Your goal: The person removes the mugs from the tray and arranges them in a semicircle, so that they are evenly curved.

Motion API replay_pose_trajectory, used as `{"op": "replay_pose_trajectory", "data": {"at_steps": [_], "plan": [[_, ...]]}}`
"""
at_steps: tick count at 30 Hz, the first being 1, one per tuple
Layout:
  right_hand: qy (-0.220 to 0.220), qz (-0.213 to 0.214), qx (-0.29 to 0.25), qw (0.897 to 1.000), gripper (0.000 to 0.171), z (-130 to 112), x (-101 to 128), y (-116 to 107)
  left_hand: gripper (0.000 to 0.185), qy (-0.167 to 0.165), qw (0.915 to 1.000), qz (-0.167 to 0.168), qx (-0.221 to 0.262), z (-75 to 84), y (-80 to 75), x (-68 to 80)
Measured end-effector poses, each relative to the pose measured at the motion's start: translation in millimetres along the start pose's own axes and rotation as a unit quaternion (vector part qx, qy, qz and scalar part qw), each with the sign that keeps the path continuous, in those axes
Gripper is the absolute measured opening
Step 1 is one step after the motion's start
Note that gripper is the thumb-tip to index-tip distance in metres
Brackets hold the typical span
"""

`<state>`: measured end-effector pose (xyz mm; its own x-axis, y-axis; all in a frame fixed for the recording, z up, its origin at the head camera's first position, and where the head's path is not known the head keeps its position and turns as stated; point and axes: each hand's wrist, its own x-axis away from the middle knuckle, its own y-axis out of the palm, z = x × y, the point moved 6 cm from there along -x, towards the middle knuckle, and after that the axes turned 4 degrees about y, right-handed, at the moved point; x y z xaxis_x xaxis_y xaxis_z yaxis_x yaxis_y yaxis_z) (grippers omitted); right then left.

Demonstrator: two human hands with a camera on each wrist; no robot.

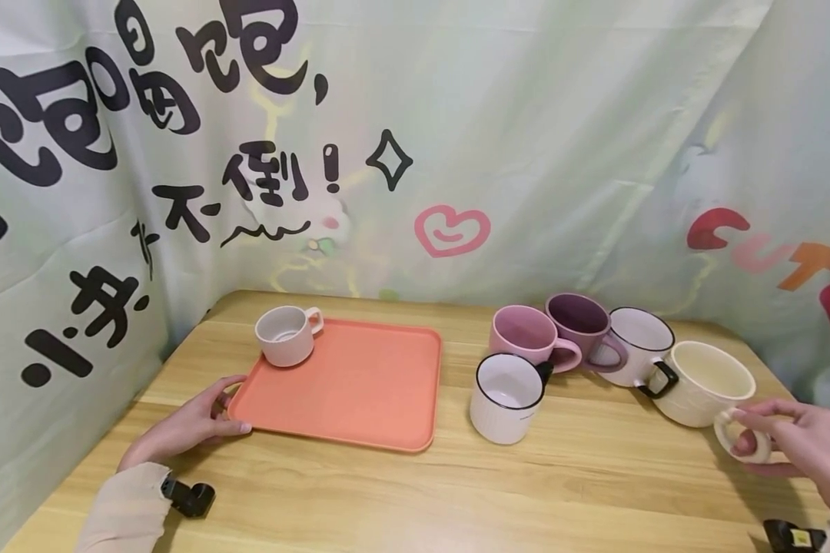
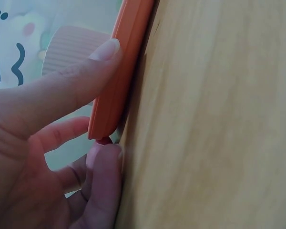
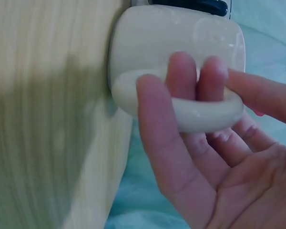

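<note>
At the near left corner of the orange tray [image 1: 360, 384], my left hand [image 1: 197, 418] grips the rim. The left wrist view shows its thumb [image 2: 71, 86] along the tray's side, with other fingers bent around the corner. A small whitish cup [image 1: 285, 338] stands on the tray's far left corner, its handle turned right. On the right, my right hand [image 1: 802, 438] holds the cream mug [image 1: 698, 392] by its ring-shaped handle [image 3: 200, 116]. Two fingers pass through that loop in the right wrist view. The mug sits upright at the table's right side.
Left of the cream mug stand a white mug with black rim [image 1: 629, 346], a dark purple mug [image 1: 581, 326] and a pink mug [image 1: 526, 334]. A ribbed white mug [image 1: 505, 407] stands nearer, right of the tray. Printed cloth [image 1: 526, 153] hangs behind the wooden table [image 1: 456, 499].
</note>
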<state>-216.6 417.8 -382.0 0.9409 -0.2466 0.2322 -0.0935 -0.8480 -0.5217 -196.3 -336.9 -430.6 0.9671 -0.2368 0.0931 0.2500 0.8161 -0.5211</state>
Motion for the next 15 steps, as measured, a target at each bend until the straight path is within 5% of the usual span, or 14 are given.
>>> {"op": "replay_pose_trajectory", "data": {"at_steps": [15], "plan": [[-0.029, -0.012, 0.025, 0.999, 0.027, 2.6, 1.6, 9.0, 0.091, 0.001, 0.9998, 0.009, -0.016, -1.6, -5.7, 2.8]]}}
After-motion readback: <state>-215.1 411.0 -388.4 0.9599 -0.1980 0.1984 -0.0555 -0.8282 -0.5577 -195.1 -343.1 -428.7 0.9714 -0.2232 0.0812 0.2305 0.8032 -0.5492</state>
